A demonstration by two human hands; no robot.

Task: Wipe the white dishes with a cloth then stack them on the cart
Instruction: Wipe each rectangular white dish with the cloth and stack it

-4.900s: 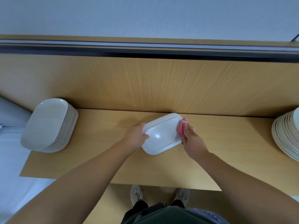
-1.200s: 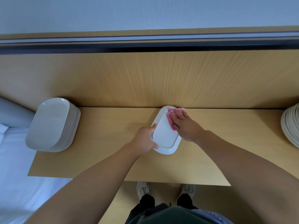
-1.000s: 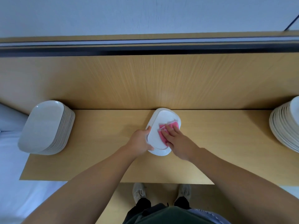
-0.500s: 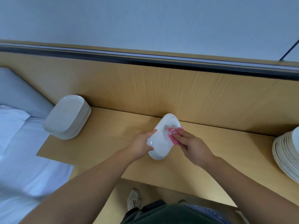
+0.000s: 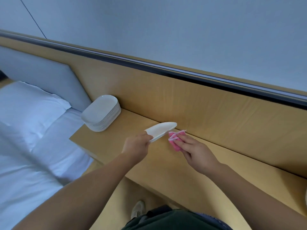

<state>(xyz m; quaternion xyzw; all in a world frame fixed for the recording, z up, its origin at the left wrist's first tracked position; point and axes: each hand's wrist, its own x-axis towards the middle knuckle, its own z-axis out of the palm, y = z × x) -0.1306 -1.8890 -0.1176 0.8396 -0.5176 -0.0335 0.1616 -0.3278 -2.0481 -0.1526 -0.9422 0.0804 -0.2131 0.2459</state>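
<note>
My left hand grips one end of a white oblong dish and holds it above the wooden shelf, seen almost edge-on. My right hand lies with straight fingers on a pink cloth that rests on the shelf just right of the dish. The cloth is apart from the dish. A stack of several white oblong dishes stands at the shelf's left end.
A tall wooden back panel rises behind the shelf, topped by a dark rail. A bed with a white pillow and white sheets lies to the left, below the shelf's end. My shoe shows under the shelf.
The cloth has come off the dish and now lies on the shelf under my right hand. My left hand has carried the dish left and turned it edge-on. The view has swung left.
</note>
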